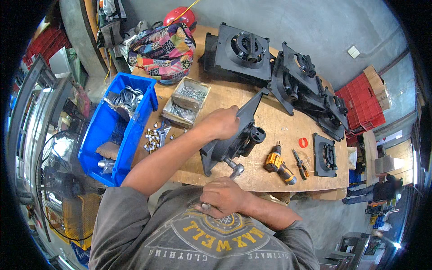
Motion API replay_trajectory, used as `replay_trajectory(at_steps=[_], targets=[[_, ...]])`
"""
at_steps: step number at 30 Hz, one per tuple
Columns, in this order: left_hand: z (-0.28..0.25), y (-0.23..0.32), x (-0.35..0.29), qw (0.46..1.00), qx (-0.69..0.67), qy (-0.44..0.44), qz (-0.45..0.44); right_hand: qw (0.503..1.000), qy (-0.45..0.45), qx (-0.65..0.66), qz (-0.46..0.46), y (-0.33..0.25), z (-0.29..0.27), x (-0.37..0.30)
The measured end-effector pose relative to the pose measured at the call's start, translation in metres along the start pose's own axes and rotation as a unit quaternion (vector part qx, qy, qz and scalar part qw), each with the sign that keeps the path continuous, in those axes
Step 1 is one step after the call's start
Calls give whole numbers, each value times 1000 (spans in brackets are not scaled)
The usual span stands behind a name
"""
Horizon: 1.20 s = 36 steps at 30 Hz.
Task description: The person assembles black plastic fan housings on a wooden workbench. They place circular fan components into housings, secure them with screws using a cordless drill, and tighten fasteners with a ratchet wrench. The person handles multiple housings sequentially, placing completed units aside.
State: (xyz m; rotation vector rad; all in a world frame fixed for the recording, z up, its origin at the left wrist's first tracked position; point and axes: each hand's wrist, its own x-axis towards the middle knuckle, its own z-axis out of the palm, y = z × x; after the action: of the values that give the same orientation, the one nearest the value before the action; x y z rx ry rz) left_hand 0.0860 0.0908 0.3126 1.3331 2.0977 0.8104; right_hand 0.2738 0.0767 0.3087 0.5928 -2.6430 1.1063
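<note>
A black square frame part (234,137) with a round tube on its side is tilted up on its edge at the front of the wooden table. My left hand (221,122) is closed over the plate's upper left side, and its fingertips are partly hidden. Close to my chest, my right hand (222,196) is wrapped round the handle of a ratchet wrench (237,169). The ratchet's socket meets the lower part of the black frame. Right of the frame, a yellow-and-black cordless drill (278,164) and pliers (300,164) lie on the table.
More black frame parts (245,51) stand along the table's back and right; a smaller one (325,155) lies near the right edge. A blue bin (118,130), boxes of screws (186,100), loose fittings (155,138) and a patterned bag (164,53) occupy the left. A fan (67,184) stands beyond.
</note>
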Motion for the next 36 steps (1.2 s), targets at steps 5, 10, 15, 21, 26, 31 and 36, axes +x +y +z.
replay_trajectory(at_steps=[5,10,15,21,26,31,36], targets=[[0,1,0,1000,22,-1,-4,894,350,165,227,45,-46,11],[-4,-5,-1,1000,10,-1,4,760,472,336,294,79,-83,28],[-6,-6,-1,1000,13,0,1,955,283,42,78,21,-18,24],[-7,-7,0,1000,12,-1,-16,987,146,-23,57,11,-8,27],[-10,-6,2,1000,9,-6,-7,876,398,118,244,59,-50,32],[-11,-11,-3,1000,8,10,15,794,447,301,281,70,-71,40],[-2,-10,2,999,23,24,10,992,55,46,107,12,-19,25]])
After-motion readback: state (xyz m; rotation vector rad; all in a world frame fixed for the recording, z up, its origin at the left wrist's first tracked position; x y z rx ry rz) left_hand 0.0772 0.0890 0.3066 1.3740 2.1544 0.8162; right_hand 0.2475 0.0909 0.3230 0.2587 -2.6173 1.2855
